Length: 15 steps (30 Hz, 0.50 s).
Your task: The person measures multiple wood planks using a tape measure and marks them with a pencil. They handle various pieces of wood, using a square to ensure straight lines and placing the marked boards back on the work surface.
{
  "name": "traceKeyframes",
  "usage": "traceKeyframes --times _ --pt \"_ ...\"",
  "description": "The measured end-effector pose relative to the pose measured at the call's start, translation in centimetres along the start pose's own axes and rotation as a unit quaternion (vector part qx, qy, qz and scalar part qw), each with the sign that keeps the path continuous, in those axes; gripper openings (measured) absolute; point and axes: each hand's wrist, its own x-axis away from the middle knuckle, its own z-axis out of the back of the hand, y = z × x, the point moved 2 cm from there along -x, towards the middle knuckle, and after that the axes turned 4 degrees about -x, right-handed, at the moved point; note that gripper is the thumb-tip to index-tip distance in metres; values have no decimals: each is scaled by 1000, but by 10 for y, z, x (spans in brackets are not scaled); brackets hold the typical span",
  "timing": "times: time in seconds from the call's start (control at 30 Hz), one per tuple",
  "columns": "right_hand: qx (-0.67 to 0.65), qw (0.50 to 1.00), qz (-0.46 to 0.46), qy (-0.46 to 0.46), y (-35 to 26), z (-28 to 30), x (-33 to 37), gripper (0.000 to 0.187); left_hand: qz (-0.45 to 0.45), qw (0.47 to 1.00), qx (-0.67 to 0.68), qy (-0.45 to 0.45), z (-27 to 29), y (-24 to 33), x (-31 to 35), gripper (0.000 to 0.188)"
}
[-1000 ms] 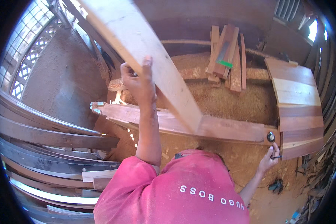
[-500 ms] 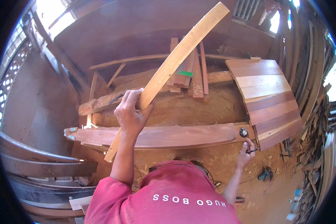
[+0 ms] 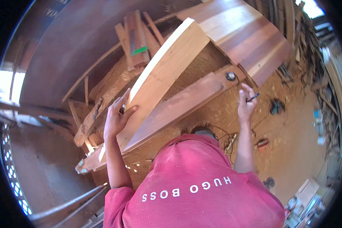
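Note:
My left hand [image 3: 117, 118] grips a pale wooden plank [image 3: 166, 70] by its edge, thumb across the broad face and fingers behind. The plank slants over a long reddish-brown board [image 3: 186, 102], hiding part of it; I cannot tell whether they touch. In my right hand [image 3: 247, 104] is a thin dark pen or pencil [image 3: 253, 97], held between bent fingers. Just beyond that hand, a small round black tape measure [image 3: 231, 76] lies on the board's right end.
A striped wooden panel [image 3: 247, 41] lies at the far right, close to the plank's tip. Several loose boards [image 3: 135, 41] rest behind, one with a green band. A dark power tool [image 3: 277, 107] sits on the dusty ground. Scrap wood [image 3: 311, 64] is piled along the right side.
The view has turned and shifted. The plank is lower and rolled, showing its broad face. My left hand still grips it; my right hand has drawn back slightly from the tape measure.

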Motion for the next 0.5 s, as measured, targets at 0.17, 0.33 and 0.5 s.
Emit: traceKeyframes --times 0.17,0.33,0.5 --pt "-3 999 -32 41 9 33 11 24 -62 991 24 -115 -72 -48 -33 66" --pt "12 994 -62 93 24 57 27 24 -35 960 185 -209 -133 -83 -59 62" --pt "17 989 -78 123 22 64 36 23 23 933 215 -287 -164 -103 -76 55"
